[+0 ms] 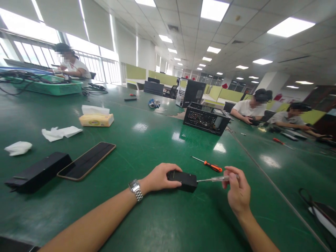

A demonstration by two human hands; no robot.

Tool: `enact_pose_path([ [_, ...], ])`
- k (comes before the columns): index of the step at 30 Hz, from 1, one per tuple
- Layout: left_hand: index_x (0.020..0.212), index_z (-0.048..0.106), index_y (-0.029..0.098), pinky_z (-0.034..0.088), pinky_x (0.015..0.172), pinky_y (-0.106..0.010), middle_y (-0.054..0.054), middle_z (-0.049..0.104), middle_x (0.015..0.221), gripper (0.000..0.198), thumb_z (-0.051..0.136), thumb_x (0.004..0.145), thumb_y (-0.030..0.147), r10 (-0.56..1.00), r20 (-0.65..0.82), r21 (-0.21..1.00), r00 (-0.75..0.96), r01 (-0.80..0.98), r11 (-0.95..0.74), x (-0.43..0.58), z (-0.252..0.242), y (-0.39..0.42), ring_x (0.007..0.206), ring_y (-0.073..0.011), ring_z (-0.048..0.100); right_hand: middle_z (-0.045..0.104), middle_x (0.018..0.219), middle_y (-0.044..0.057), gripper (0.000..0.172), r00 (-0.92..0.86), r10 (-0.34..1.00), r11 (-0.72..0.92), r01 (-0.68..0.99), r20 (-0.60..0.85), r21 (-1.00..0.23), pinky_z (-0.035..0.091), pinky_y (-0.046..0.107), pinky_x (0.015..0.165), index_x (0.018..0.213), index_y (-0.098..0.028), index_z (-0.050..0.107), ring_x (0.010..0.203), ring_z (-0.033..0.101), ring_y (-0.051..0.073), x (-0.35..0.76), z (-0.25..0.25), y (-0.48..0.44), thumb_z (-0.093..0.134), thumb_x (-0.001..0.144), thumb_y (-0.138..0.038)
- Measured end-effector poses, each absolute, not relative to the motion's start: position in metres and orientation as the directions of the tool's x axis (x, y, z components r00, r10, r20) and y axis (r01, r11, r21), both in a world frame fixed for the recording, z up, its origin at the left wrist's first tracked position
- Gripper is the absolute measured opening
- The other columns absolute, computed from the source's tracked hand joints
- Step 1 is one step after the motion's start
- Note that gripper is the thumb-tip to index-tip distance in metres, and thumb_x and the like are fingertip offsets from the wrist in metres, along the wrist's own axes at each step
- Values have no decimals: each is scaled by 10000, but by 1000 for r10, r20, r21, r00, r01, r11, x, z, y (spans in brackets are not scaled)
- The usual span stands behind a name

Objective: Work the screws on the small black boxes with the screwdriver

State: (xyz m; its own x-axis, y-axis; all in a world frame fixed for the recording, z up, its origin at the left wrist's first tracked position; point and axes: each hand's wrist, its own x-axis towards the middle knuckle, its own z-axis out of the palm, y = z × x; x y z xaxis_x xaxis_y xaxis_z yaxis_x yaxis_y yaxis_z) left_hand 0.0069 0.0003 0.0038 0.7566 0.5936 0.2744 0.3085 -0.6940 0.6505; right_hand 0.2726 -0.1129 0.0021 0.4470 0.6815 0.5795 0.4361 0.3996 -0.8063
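Note:
My left hand [164, 177], with a metal watch [135, 190] on its wrist, grips a small black rectangular box [187, 181] lying on the green table [147, 217]. Pinched in my right hand [237, 190] is a screwdriver with a clear handle [219, 178]. Its thin shaft points left, and the tip meets the right end of the box; whether it sits in a screw is too small to tell. Just behind lies a second screwdriver, orange and black [213, 166].
A phone [88, 161] rests against a larger black box [39, 171] at left, near crumpled tissues [61, 133] and a tissue pack [96, 119]. Farther back stand a black metal case [206, 119] and a green basket [55, 88]. Several people sit around the table.

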Motion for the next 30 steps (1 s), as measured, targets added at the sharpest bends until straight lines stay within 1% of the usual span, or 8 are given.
enact_pose_path([
  [4,1081,658,204,427,751,-252,-21,676,957,397,715,752,418,602,271,664,751,306,-682,7,1,2,843,-184,606,576,750,-10,274,403,671,397,515,623,-760,443,251,488,1121,-202,548,507,524,105,269,-1,-115,535,899,-361],
  [9,1066,668,208,428,762,-254,-16,681,970,391,733,736,407,614,265,700,744,289,-653,8,1,2,852,-182,611,621,829,15,347,368,645,365,621,669,-693,525,298,610,1191,-203,490,638,617,143,261,0,-117,582,873,-308],
  [14,1056,673,204,426,761,-257,-15,678,948,375,732,733,386,618,258,710,743,288,-643,8,3,2,833,-178,606,670,929,53,334,213,666,401,706,715,-584,544,295,653,1221,-202,464,729,655,156,245,3,-115,516,898,-267],
  [18,1057,672,205,417,739,-250,-9,671,934,379,730,733,394,626,247,711,739,301,-636,8,2,3,819,-171,597,676,907,47,289,274,666,358,699,694,-620,528,282,635,1176,-196,485,658,634,141,246,1,-108,494,907,-302],
  [21,1059,670,208,412,728,-248,-5,668,928,394,734,727,410,629,235,711,741,310,-631,8,2,2,811,-169,593,646,799,10,311,377,715,242,657,589,-714,487,268,587,1138,-196,502,587,588,137,258,0,-103,501,896,-391],
  [24,1061,664,214,409,737,-253,-4,666,935,399,734,725,418,631,236,705,739,316,-635,7,2,2,819,-172,591,565,665,-28,310,431,798,48,651,421,-757,427,256,552,983,-205,548,562,534,143,276,-3,-99,470,882,-487],
  [27,1075,653,224,408,747,-259,-4,665,955,403,734,726,408,631,237,698,739,322,-640,7,3,1,833,-177,591,546,637,-23,348,369,907,-147,729,203,-668,405,261,593,797,-212,545,610,537,159,293,-8,-95,412,873,-525],
  [30,1086,645,228,407,747,-260,-2,663,966,408,735,724,393,633,240,695,736,325,-641,7,3,1,837,-178,589,567,635,-9,372,324,943,-219,775,75,-593,400,269,627,707,-217,526,657,564,179,301,-13,-94,379,868,-518],
])
